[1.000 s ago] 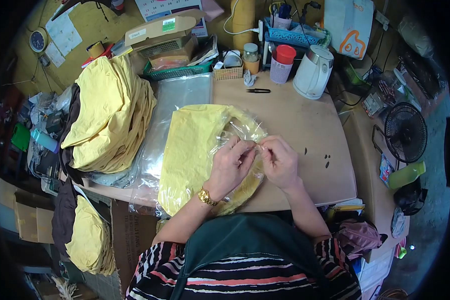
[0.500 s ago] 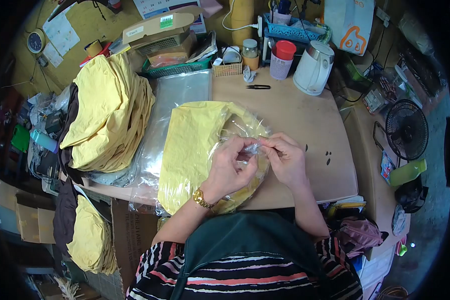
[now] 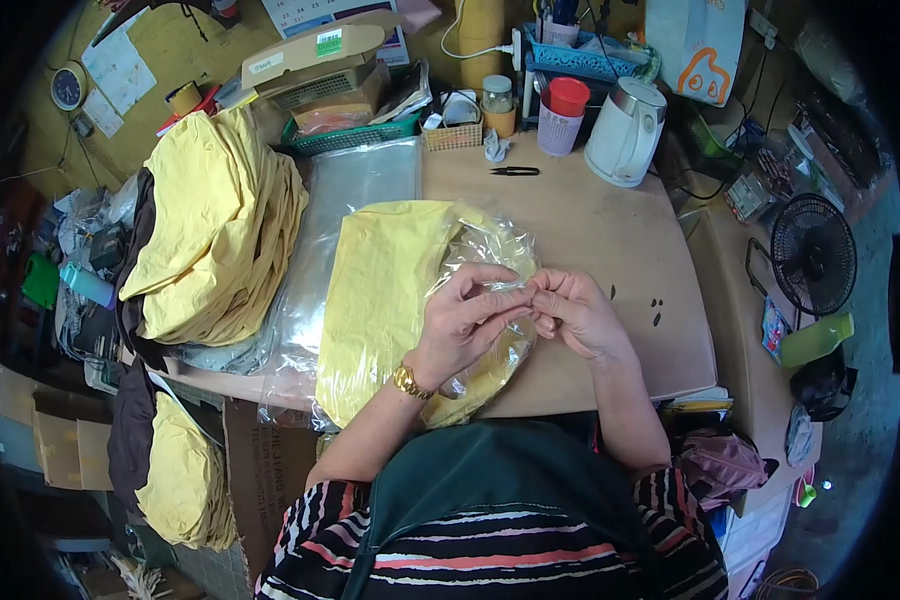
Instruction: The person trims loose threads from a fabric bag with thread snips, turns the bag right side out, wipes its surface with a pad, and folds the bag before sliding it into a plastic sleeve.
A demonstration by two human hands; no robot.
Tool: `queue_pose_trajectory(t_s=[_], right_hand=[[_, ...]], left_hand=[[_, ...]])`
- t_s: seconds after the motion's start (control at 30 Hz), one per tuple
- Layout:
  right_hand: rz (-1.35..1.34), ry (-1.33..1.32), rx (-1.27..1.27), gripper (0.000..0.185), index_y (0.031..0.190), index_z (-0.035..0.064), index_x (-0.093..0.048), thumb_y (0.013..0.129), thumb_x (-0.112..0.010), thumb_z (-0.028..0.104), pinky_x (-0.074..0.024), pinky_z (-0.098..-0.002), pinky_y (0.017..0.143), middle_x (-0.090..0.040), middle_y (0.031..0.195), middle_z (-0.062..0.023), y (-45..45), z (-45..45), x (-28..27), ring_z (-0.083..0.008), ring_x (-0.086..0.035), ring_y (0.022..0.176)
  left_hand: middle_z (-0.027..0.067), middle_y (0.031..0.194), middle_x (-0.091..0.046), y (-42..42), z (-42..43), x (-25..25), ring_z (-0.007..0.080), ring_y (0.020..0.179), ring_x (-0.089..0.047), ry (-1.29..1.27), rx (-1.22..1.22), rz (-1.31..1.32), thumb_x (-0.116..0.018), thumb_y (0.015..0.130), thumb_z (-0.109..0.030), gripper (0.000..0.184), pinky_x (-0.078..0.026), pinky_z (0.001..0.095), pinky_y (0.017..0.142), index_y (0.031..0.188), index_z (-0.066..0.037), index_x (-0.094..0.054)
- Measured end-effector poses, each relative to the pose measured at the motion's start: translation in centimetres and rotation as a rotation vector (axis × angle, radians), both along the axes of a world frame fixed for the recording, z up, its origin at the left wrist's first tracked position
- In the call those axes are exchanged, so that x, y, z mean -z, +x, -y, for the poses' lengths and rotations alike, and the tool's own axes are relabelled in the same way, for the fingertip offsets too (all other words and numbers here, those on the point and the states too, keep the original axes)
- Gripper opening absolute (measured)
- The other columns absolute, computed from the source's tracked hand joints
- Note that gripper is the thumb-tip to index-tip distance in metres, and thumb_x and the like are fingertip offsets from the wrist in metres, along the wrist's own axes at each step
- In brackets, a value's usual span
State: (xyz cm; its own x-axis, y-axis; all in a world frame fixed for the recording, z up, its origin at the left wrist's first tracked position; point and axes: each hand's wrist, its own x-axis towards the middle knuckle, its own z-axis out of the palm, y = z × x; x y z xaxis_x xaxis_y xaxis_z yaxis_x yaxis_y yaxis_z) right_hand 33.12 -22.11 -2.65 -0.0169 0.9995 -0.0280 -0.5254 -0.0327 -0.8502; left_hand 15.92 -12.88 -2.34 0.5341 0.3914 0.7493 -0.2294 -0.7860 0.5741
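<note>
A folded yellow cloth piece (image 3: 375,290) with a curved edge lies flat inside a clear plastic bag (image 3: 485,245) in front of me. Over the bag's right side, my left hand (image 3: 470,318), with a gold watch at the wrist, is closed with its fingertips in the plastic. My right hand (image 3: 578,312) pinches close against the left fingertips, holding the same plastic. What sits between the fingertips is too small to make out. To the left, a stack of clear plastic bags (image 3: 365,185) lies partly under the bagged cloth.
At left rises a tall pile of yellow cloth pieces (image 3: 205,220). Thread snips (image 3: 515,171) lie at the back of the table, near a white kettle (image 3: 627,130), a cup with a red top (image 3: 567,100) and several baskets. A black fan (image 3: 813,255) stands at right.
The left fingers have closed in from a wider curl and now meet the right fingertips. My right hand has turned slightly and its fingers are more bunched. The bagged cloth stays in place.
</note>
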Motion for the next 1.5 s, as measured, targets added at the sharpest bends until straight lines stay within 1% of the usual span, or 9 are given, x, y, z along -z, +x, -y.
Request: queue_pose_trajectory(t_s=[0.67,0.97,1.27,1.3,1.33,1.37,1.4,1.47,1.5], right_hand=[[0.235,0.012,0.098,0.015,0.084,0.0037,-0.063,0.092,-0.066,0.017,-0.039,-0.0183,0.052,-0.056,0.068,0.003,-0.9,-0.2,-0.2,-0.0032,-0.049,0.056],[0.305,0.077,0.429,0.018,0.078,0.0036,-0.06,0.092,-0.064,0.014,-0.0373,-0.0188,0.05,-0.056,0.065,0.0024,-1.5,-1.8,1.0,-0.0029,-0.047,0.054],[0.311,0.244,0.401,0.019,0.081,0.0046,-0.062,0.093,-0.064,0.019,-0.04,-0.018,0.057,-0.057,0.068,0.0021,-0.5,-2.0,-0.2,-0.0049,-0.051,0.06],[0.312,0.243,0.395,0.019,0.081,0.0046,-0.062,0.093,-0.064,0.019,-0.04,-0.018,0.057,-0.057,0.068,0.0021,-0.3,-2.2,0.0,-0.0049,-0.051,0.06],[0.365,0.296,0.593,0.019,0.091,0.004,-0.061,0.095,-0.061,0.023,-0.042,-0.0201,0.064,-0.058,0.077,0.0001,0.0,-2.5,0.6,-0.0067,-0.053,0.069],[0.416,0.353,0.793,0.023,0.1,0.0034,-0.06,0.097,-0.058,0.026,-0.0441,-0.0223,0.071,-0.059,0.087,-0.0019,0.5,-2.9,1.3,-0.0086,-0.054,0.077],[0.416,0.36,0.791,0.023,0.1,0.0034,-0.06,0.097,-0.058,0.026,-0.0441,-0.0223,0.071,-0.059,0.087,-0.0019,1.1,-3.0,2.1,-0.0086,-0.054,0.077],[0.121,0.062,0.734,0.032,0.117,0.0087,-0.054,0.097,-0.056,0.035,-0.0449,-0.0286,0.082,-0.059,0.108,-0.0035,2.4,-2.9,4.7,-0.0108,-0.055,0.095],[0.099,-0.058,0.561,0.059,0.14,0.0156,-0.037,0.095,-0.052,0.051,-0.0456,-0.033,0.085,-0.052,0.122,-0.0067,2.1,-2.5,7.4,-0.0148,-0.053,0.101]], left_hand=[[0.0063,0.084,-0.065,0.0,-1.2,0.4,0.0139,0.073,-0.063,0.018,0.044,0.034,-0.078,0.074,-0.003,0.011,-0.054,0.0257,0.061,0.082,-0.004,-0.071],[0.0105,0.089,-0.057,-0.2,0.3,0.4,0.0124,0.06,-0.059,0.15,-0.266,0.072,-0.065,0.083,0.006,0.011,-0.048,0.0239,0.045,0.085,-0.001,-0.057],[0.0122,0.097,-0.061,0.9,0.7,-2.6,0.0167,0.064,-0.061,-0.316,-0.2,-0.023,-0.067,0.085,-0.005,0.019,-0.054,0.0284,0.062,0.1,0.001,-0.056],[0.01,0.091,-0.062,1.7,-0.6,-3.2,0.0167,0.066,-0.062,-0.182,-0.175,-0.29,-0.068,0.085,-0.009,0.023,-0.054,0.0288,0.065,0.101,0.001,-0.056],[0.0078,0.085,-0.064,2.6,-2.1,-4.0,0.0167,0.068,-0.062,-0.045,-0.147,-0.557,-0.07,0.085,-0.012,0.027,-0.054,0.0292,0.068,0.103,0.001,-0.056],[0.0097,0.079,-0.062,3.8,-3.6,-4.9,0.0182,0.067,-0.062,-0.129,-0.072,-0.415,-0.069,0.085,-0.018,0.028,-0.051,0.0346,0.065,0.102,0.001,-0.056],[0.0116,0.073,-0.061,5.1,-5.2,-6.3,0.0196,0.067,-0.062,-0.208,0.003,-0.27,-0.068,0.086,-0.024,0.03,-0.048,0.0401,0.062,0.1,0.0,-0.057],[0.007,0.078,-0.066,5.8,-5.3,-13.7,0.0145,0.065,-0.064,-0.481,0.231,0.165,-0.066,0.088,-0.02,0.019,-0.051,0.0318,0.062,0.097,-0.003,-0.061],[0.0067,0.083,-0.068,4.7,-5.7,-17.5,0.0134,0.065,-0.066,-0.229,0.084,0.194,-0.064,0.091,-0.018,0.017,-0.055,0.0325,0.067,0.098,-0.003,-0.061]])
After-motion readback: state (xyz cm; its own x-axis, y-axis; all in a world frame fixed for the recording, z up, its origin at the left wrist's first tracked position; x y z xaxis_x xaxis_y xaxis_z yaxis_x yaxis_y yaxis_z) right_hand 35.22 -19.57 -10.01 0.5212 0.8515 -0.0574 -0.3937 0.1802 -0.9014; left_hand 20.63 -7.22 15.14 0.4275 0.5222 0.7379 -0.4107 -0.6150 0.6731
